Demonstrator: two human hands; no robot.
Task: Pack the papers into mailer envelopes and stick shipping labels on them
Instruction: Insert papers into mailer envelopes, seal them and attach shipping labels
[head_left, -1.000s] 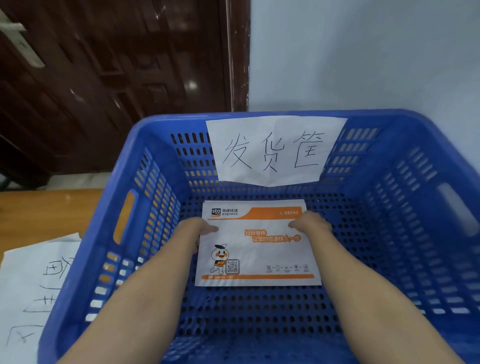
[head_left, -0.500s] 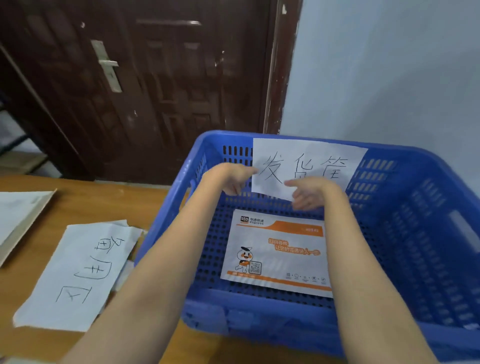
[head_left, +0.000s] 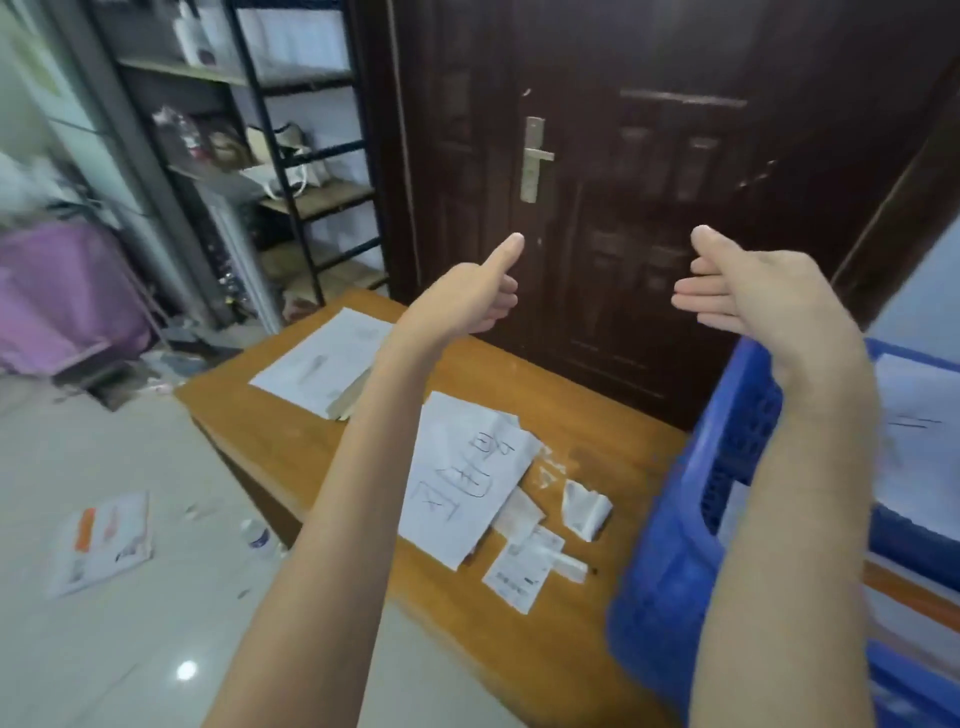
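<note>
Both my hands are raised in the air in front of the dark door, well above the table, and hold nothing. My left hand (head_left: 467, 301) has its fingers curled in and its thumb sticking up. My right hand (head_left: 748, 291) has straight fingers pointing left. The blue basket (head_left: 670, 545) stands at the right under my right forearm, with a white sign (head_left: 914, 431) on its wall. Small shipping labels (head_left: 522, 571) and a curled backing strip (head_left: 587, 509) lie on the wooden table (head_left: 291, 441). A stack of papers (head_left: 322, 358) lies at the table's far left.
A white sheet with handwriting (head_left: 467, 478) lies mid-table beside the labels. An orange-and-white mailer (head_left: 101, 540) and a small bottle (head_left: 257, 535) lie on the tiled floor at the left. Black shelves (head_left: 291, 156) stand beyond the table, left of the door.
My hands have come out of the blue basket and risen into the air. The view has swung left, so the mailer left in the basket is out of sight.
</note>
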